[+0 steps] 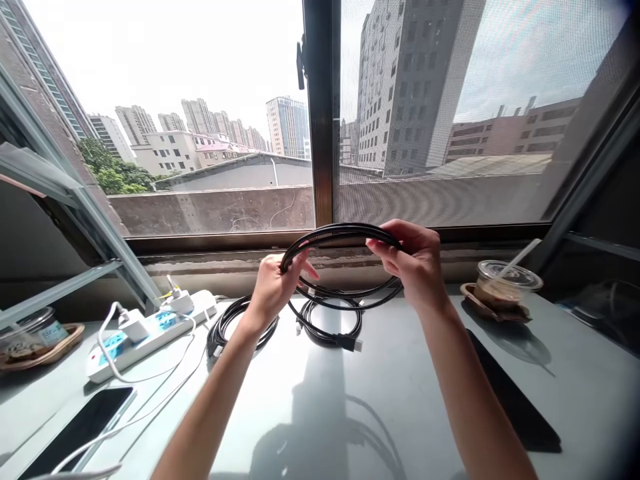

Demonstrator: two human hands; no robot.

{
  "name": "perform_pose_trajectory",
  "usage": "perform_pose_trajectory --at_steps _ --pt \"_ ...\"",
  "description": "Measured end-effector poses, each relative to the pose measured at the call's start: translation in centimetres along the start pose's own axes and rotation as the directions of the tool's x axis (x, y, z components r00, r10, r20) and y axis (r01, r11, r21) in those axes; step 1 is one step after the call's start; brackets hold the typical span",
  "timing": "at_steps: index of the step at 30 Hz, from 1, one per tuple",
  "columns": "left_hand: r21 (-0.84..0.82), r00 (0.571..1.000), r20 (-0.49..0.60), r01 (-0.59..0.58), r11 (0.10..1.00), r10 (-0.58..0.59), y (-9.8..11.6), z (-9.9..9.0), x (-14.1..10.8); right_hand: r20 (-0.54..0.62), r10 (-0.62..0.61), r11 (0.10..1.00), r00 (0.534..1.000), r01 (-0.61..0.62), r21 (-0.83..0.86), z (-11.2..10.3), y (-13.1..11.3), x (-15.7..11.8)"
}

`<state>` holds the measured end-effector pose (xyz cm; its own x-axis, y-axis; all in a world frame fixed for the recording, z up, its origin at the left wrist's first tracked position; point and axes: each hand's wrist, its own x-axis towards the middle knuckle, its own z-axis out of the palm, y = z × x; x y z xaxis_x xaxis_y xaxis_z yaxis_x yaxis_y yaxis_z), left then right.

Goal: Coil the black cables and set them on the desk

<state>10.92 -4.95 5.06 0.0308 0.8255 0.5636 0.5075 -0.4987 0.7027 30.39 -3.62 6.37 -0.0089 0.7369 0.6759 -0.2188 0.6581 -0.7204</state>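
Note:
A loosely coiled black HDMI cable [345, 230] is held up in the air between both hands, above the far part of the table. My left hand [280, 280] is closed around the left side of the loops. On the right side, my right hand [413, 257] pinches the loops between thumb and fingers. One strand drops from the coil toward a black HDMI plug [349, 343], which seems to be its end. Behind that lies a second coiled black cable [327, 333] on the table. Another black coil [225, 320] rests beside it, partly hidden by my left forearm.
A white power strip [150, 340] with chargers and white cords is on the left, near a phone [80, 433]. Lidded cups stand at the far left [35, 337] and right [503, 283]. A flat black object [515, 393] lies under my right forearm. Windows [323, 133] border the table [400, 400].

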Motion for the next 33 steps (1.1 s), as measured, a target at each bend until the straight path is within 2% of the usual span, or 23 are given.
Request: perform_pose_trajectory --at_steps 4,6,9,11,14,16,18,19,20,21,22,23,24,25,26,27,28,30,31,33 --pt "-0.212 0.990 -0.139 -0.066 0.975 0.036 -0.1 -0.2 -0.2 0.010 -0.002 1.000 1.000 0.002 -0.015 0.4 0.7 0.2" --pt "-0.355 0.980 -0.198 -0.056 0.933 -0.016 0.2 0.0 -0.4 0.050 0.005 1.000 0.999 -0.003 -0.024 0.8 1.0 0.1" --pt "-0.473 0.970 -0.204 0.023 0.881 -0.135 0.7 0.7 -0.5 0.116 0.045 0.999 0.992 -0.045 0.001 1.3 0.9 0.0" --pt "-0.455 0.970 -0.150 0.106 0.884 -0.193 0.7 1.2 -0.4 0.154 0.119 0.988 0.981 -0.132 0.076 1.3 0.5 -0.1" --pt "-0.285 0.973 -0.090 0.181 0.941 -0.214 -0.1 1.4 -0.1 0.183 0.248 0.948 0.951 -0.278 0.157 0.9 -0.3 -0.1" --pt "-0.144 0.970 -0.098 0.208 0.968 -0.223 -0.9 1.2 0.2 0.161 0.290 0.932 0.944 -0.316 0.175 0.8 -0.8 -0.1" --pt "-0.057 0.953 -0.022 0.302 0.952 -0.304 -1.5 0.8 0.3 0.111 0.287 0.931 0.951 -0.304 0.204 0.9 -1.0 -0.2" --pt "-0.036 0.925 0.076 0.376 0.926 -0.373 -1.7 0.7 0.3 0.085 0.271 0.933 0.959 -0.283 0.222 1.1 -1.1 -0.3" --pt "-0.024 0.873 0.206 0.457 0.889 -0.443 -1.7 0.6 0.2 0.060 0.246 0.936 0.967 -0.254 0.242 1.3 -1.1 -0.5" --pt "-0.011 0.796 0.356 0.527 0.850 -0.489 -1.6 0.6 0.1 0.038 0.216 0.939 0.976 -0.218 0.265 1.6 -1.1 -0.7" --pt "-0.001 0.702 0.506 0.581 0.814 -0.501 -1.4 0.7 -0.1 0.020 0.182 0.939 0.983 -0.180 0.292 2.0 -1.1 -1.0" --pt "-0.001 0.606 0.637 0.620 0.785 -0.477 -1.1 0.9 -0.3 0.008 0.147 0.936 0.989 -0.142 0.322 2.3 -1.1 -1.2" --pt "-0.025 0.532 0.729 0.649 0.761 -0.430 -0.7 1.2 -0.5 0.004 0.112 0.930 0.994 -0.106 0.352 2.6 -1.1 -1.4" --pt "-0.078 0.502 0.780 0.669 0.739 -0.373 -0.4 1.7 -0.7 0.009 0.080 0.922 0.997 -0.078 0.378 2.8 -1.2 -1.6" --pt "-0.165 0.527 0.789 0.675 0.719 -0.315 0.0 2.2 -0.9 0.023 0.055 0.915 0.998 -0.059 0.398 3.0 -1.2 -1.7" --pt "-0.276 0.594 0.758 0.665 0.694 -0.269 0.3 2.8 -1.1 0.038 0.035 0.910 0.999 -0.048 0.413 3.0 -1.2 -1.8" --pt "-0.396 0.682 0.692 0.632 0.666 -0.236 0.6 3.3 -1.2 0.051 0.025 0.905 0.998 -0.044 0.423 3.0 -1.1 -1.7" --pt "-0.598 0.834 0.514 0.517 0.613 -0.201 0.8 3.9 -1.2 0.056 0.041 0.893 0.998 -0.062 0.446 2.8 -0.7 -1.3" --pt "-0.661 0.878 0.437 0.460 0.593 -0.194 0.8 4.0 -1.1 0.049 0.066 0.882 0.997 -0.082 0.463 2.7 -0.4 -1.0" --pt "-0.705 0.925 0.329 0.373 0.603 -0.188 0.7 3.7 -0.9 0.046 0.143 0.858 0.989 -0.147 0.492 2.4 0.4 -0.3"
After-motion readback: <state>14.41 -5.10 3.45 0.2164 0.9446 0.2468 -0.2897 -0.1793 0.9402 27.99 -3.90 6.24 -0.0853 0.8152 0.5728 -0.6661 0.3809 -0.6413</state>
